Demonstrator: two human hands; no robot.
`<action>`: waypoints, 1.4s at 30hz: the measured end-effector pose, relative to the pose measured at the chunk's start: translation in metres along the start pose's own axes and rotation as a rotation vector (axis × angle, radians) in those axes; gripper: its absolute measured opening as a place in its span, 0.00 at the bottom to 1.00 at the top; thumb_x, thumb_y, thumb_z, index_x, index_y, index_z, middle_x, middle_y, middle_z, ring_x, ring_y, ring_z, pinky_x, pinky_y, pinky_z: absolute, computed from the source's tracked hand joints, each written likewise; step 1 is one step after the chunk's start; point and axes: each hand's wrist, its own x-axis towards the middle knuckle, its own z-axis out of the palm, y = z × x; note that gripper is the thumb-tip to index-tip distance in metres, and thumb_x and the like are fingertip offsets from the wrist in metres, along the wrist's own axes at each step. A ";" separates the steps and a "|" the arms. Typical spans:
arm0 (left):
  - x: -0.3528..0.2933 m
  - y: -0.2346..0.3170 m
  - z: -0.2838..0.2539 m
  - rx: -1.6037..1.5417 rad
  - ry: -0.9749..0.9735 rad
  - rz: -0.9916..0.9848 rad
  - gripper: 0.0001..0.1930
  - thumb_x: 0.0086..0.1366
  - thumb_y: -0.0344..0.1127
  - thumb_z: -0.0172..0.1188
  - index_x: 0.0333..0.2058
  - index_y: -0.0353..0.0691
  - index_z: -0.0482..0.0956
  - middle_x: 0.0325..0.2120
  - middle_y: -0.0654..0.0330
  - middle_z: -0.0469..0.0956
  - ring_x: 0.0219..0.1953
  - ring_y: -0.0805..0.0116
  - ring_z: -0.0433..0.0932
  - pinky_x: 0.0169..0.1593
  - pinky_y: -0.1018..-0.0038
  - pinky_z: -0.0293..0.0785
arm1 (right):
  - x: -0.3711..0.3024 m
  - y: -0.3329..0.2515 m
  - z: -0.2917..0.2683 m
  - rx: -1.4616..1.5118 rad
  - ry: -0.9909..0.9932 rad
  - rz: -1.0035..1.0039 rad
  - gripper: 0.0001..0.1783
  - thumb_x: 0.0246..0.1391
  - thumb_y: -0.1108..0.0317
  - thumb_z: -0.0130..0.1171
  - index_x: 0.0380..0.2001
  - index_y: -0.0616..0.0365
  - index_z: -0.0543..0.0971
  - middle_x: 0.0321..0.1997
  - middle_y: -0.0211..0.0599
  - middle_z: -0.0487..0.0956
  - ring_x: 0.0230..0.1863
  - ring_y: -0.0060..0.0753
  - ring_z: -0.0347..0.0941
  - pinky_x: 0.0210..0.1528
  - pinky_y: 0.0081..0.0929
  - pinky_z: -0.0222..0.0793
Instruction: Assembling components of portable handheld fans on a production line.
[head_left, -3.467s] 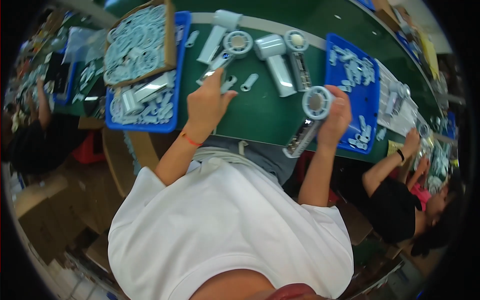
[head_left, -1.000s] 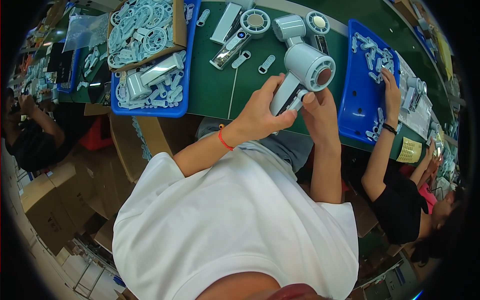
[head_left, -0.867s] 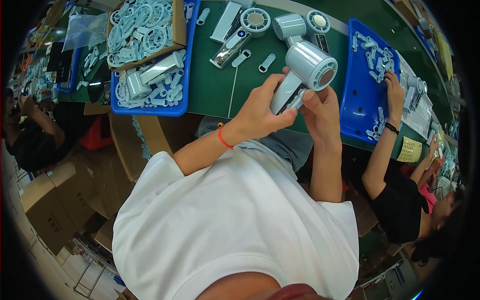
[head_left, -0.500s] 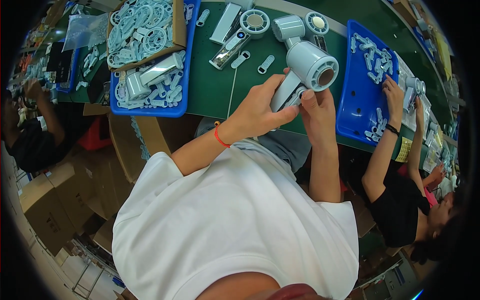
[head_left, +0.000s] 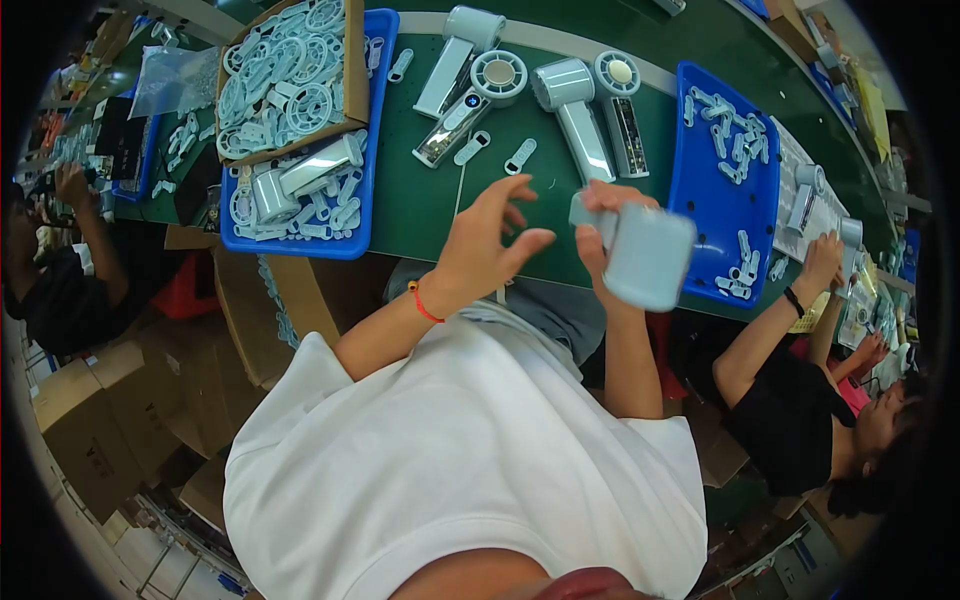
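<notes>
My right hand [head_left: 604, 210] is closed on the handle of a pale blue handheld fan [head_left: 650, 258], whose thick round head is turned to the right and blurred by motion. Apart from it, my left hand [head_left: 485, 240] hovers over the table's near edge, fingers spread, holding nothing. Beyond my hands, several like fans lie on the green table: one fan [head_left: 572, 100] shows its smooth handle, while another fan [head_left: 622, 115] has its inner parts exposed. A third opened fan [head_left: 470, 110] lies to the left. Small oval cover pieces [head_left: 521, 156] rest in front of it.
At left, a blue tray [head_left: 368, 215] bears a cardboard box [head_left: 355, 70] of pale ring parts. On the right, another blue tray [head_left: 700, 215] holds small clips. A co-worker's hand [head_left: 822, 262] is beyond it. Cardboard cartons [head_left: 100, 425] stand at lower left.
My left hand has let go of the fan and drawn away to the left. My right hand has turned the fan and brought it nearer. The co-worker's hand has left the right tray.
</notes>
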 end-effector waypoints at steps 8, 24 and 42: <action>-0.026 -0.023 -0.009 0.014 -0.149 0.005 0.06 0.54 0.25 0.57 0.33 0.35 0.76 0.23 0.58 0.75 0.21 0.73 0.72 0.27 0.79 0.69 | -0.012 0.015 0.012 0.299 0.142 -0.011 0.16 0.42 0.79 0.58 0.33 0.56 0.65 0.30 0.34 0.68 0.32 0.28 0.66 0.43 0.29 0.66; 0.018 -0.001 0.031 0.848 -0.237 0.625 0.26 0.43 0.41 0.66 0.43 0.43 0.72 0.38 0.67 0.69 0.48 0.67 0.66 0.47 0.56 0.60 | -0.040 0.010 -0.021 -0.535 -0.294 0.104 0.35 0.33 0.71 0.66 0.50 0.59 0.68 0.49 0.40 0.70 0.50 0.44 0.65 0.49 0.36 0.60; 0.023 -0.009 0.034 0.760 -0.303 0.591 0.25 0.40 0.41 0.66 0.41 0.45 0.75 0.39 0.67 0.72 0.42 0.60 0.68 0.44 0.64 0.62 | -0.058 0.025 -0.015 -0.395 -0.074 0.104 0.29 0.38 0.74 0.62 0.49 0.58 0.71 0.48 0.40 0.72 0.48 0.42 0.67 0.49 0.33 0.59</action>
